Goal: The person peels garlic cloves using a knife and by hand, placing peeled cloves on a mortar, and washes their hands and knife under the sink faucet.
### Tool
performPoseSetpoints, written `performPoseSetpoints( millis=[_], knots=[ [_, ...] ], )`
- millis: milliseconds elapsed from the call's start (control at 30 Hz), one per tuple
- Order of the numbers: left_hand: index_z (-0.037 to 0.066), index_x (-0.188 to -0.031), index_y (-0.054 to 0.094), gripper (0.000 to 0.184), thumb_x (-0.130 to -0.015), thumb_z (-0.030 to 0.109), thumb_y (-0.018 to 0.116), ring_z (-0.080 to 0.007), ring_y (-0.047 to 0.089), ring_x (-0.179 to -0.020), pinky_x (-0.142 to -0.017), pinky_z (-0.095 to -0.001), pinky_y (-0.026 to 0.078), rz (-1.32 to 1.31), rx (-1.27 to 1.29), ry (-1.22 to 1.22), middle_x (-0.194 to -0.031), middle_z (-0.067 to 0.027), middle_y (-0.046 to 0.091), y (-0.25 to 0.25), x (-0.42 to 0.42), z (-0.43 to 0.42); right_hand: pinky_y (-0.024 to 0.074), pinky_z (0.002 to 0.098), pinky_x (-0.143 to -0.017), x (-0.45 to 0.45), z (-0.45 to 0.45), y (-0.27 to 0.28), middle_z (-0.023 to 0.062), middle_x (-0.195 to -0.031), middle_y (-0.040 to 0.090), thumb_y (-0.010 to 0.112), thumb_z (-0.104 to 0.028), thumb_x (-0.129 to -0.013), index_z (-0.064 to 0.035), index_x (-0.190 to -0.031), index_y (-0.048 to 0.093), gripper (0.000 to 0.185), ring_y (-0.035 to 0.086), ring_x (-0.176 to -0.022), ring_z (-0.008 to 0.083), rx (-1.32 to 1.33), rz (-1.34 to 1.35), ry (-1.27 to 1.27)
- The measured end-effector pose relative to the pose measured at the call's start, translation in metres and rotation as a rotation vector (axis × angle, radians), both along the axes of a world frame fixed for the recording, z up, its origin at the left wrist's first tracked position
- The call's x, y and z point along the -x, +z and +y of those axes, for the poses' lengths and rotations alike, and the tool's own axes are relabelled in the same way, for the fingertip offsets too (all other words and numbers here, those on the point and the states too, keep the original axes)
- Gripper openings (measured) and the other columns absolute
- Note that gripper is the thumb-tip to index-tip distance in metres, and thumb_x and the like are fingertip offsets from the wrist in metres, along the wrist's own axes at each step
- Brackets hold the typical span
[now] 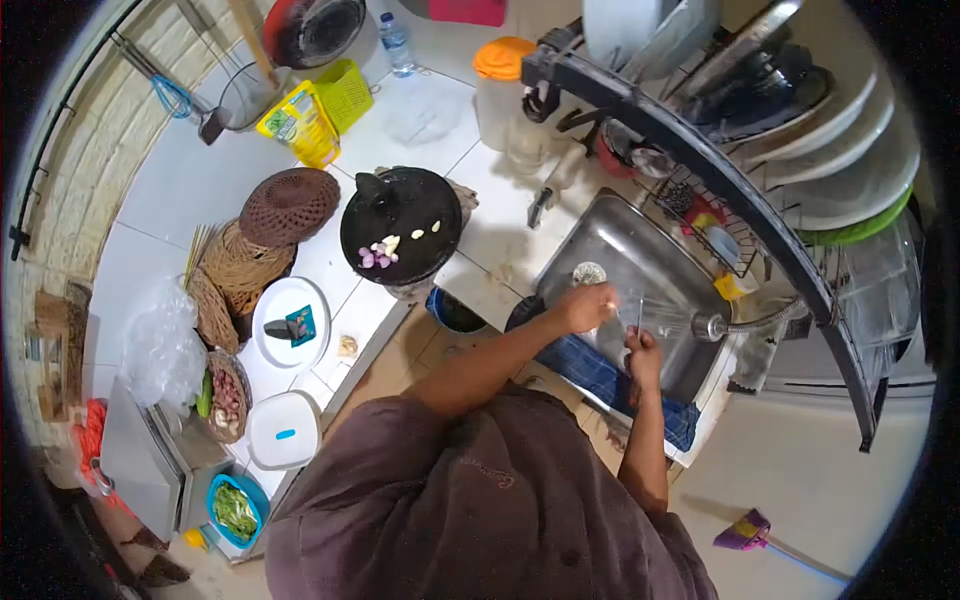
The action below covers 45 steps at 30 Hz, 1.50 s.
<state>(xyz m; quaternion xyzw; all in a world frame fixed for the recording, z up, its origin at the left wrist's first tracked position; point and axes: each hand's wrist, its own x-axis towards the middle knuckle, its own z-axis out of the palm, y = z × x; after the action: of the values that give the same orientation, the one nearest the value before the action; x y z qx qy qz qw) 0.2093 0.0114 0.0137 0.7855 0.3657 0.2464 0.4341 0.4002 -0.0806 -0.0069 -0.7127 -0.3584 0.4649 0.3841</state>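
Note:
Both hands are over the metal sink (615,225), near its front edge. My left hand (590,306) is closed, its fingers pinched at the edge of the water; what they hold, if anything, is too small to name. My right hand (644,352) is closed around what looks like a knife (640,308), its thin shiny blade pointing away from me. Water runs from the tap (709,326) on the right toward both hands. Just beyond my left hand lies the round drain strainer (589,273).
A dish rack (700,150) with plates overhangs the sink's right side. Blue denim cloth (600,372) lies along its front edge. Leftward stand a stone mortar (400,215) with shallots and garlic, a white plate (262,340), a white container (283,430) and a blue basin (238,512) of greens.

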Motion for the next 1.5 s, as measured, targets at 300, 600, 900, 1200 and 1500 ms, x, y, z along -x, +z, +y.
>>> performPoseSetpoints(
  millis=[300,600,900,1200,1500],
  knots=[
    [0.008,-0.099,0.054,0.02,-0.088,0.023,0.06,-0.0255,0.061,-0.098,-0.082,-0.0366,0.049,-0.291,0.442,-0.328,-0.107,-0.0159,0.062,0.038,0.05,-0.009,0.0269,0.0228,-0.036,0.021,-0.002,0.012,0.0008,-0.07,0.054,0.06,-0.03,-0.088,-0.0063,-0.095,0.061,0.025,0.04,-0.041,0.0062,0.071,0.078,-0.114],
    [0.008,-0.09,0.064,0.016,-0.076,0.016,0.065,-0.0288,0.058,-0.09,-0.077,-0.0394,0.047,0.303,-0.372,0.609,-0.093,-0.0098,0.062,0.058,0.239,-0.031,0.0364,0.0233,-0.052,0.022,-0.015,-0.008,-0.0033,-0.066,0.053,0.06,-0.024,-0.088,-0.0025,-0.092,0.064,0.022,0.045,-0.056,0.0077,0.075,-0.122,-0.051],
    [0.008,-0.092,0.065,0.02,-0.074,0.016,0.066,-0.0307,0.054,-0.095,-0.075,-0.0424,0.047,0.524,-0.422,0.521,-0.097,-0.0136,0.056,0.026,0.287,0.032,0.0286,0.023,-0.038,0.041,0.011,-0.018,-0.0008,-0.067,0.052,0.059,-0.027,-0.088,-0.0055,-0.096,0.062,0.023,0.04,-0.043,0.0058,0.006,-0.108,0.089],
    [0.008,-0.082,0.064,0.01,-0.076,0.014,0.061,-0.0318,0.057,-0.084,-0.074,-0.0424,0.047,0.738,-0.448,0.312,-0.082,-0.0107,0.057,0.021,0.317,0.024,0.0313,0.0234,-0.044,0.031,-0.001,-0.045,-0.0039,-0.069,0.052,0.06,-0.02,-0.087,-0.0039,-0.099,0.063,0.021,0.039,-0.048,0.0054,-0.114,-0.2,0.085],
    [0.005,-0.085,0.066,0.014,-0.072,0.011,0.068,-0.0334,0.056,-0.095,-0.083,-0.0398,0.046,0.414,-0.424,0.402,-0.103,-0.0144,0.059,0.067,0.272,0.013,0.0447,0.0259,-0.042,0.047,0.007,0.051,0.0054,-0.077,0.061,0.048,-0.021,-0.094,-0.0055,-0.117,0.054,0.028,0.055,-0.048,0.0145,0.178,0.38,-0.015]
  ],
)
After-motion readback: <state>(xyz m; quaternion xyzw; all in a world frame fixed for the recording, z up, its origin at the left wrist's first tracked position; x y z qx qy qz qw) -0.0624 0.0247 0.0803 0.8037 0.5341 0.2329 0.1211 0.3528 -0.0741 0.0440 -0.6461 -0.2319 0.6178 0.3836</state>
